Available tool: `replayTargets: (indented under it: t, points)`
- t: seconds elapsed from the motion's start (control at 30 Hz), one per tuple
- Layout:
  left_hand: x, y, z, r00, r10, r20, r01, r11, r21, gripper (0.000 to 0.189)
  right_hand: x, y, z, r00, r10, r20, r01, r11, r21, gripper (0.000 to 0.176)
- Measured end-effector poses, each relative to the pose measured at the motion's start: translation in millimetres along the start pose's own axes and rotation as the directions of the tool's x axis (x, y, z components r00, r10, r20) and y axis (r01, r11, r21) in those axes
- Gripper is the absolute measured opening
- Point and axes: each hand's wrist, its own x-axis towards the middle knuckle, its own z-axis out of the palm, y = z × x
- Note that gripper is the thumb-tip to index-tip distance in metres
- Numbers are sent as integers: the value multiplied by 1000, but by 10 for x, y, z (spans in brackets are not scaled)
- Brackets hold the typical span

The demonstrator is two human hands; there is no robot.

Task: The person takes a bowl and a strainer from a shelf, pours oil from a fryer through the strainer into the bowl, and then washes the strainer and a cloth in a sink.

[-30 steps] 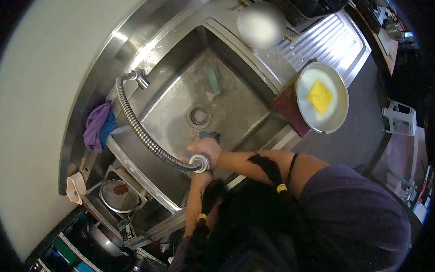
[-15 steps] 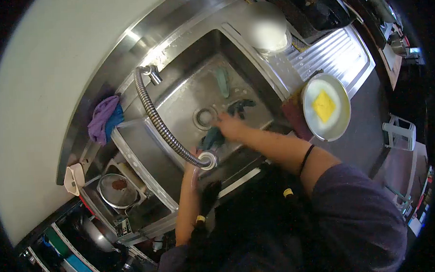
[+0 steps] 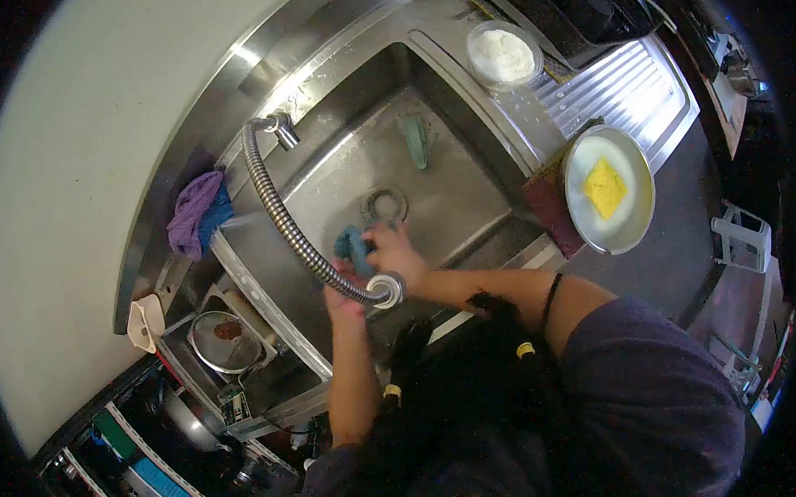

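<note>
Both of my hands are low in the steel sink, close to its near edge. Between them is a crumpled teal cloth. My left hand grips it from below, partly hidden behind the tap hose. Fingers curled, my right hand presses against the cloth's right side, beside the drain. A flat grey-green piece, perhaps another cloth, lies on the sink floor farther back. The flexible metal tap hose arches over the left part, its round end above my wrists.
A pan with a yellow cloth stands right of the sink, beside a dark red block. Behind it is a tub of white powder. Purple and blue cloths hang at the left rim. A strainer sits lower left.
My right hand has drawn back toward my left hand. The dark, wet piece that lay right of the drain is gone from that spot. The teal cloth is now bunched between both hands.
</note>
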Motion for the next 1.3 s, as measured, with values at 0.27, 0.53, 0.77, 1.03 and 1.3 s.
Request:
replayTargets:
  t: [0.27, 0.53, 0.77, 1.03, 1.3]
  points:
    - [88, -604, 766, 741, -71, -668, 360, 882, 305, 33, 72, -181, -170, 991, 2, 136, -45, 948, 315, 27]
    - [263, -606, 1038, 749, -1, -663, 405, 792, 457, 29, 46, -54, -137, 950, 186, -251, 1, 800, 600, 26]
    - [583, -647, 1302, 809, 111, -578, 385, 643, 662, 26, 237, 252, -313, 833, 553, 3, -468, 702, 537, 41]
    - [353, -761, 1779, 792, 228, -567, 423, 465, 778, 28, -59, -124, -384, 992, 103, 66, -122, 870, 478, 36]
    - [543, -433, 2219, 762, 69, -644, 263, 875, 406, 31, 311, 848, -167, 931, 358, 78, -349, 931, -101, 23]
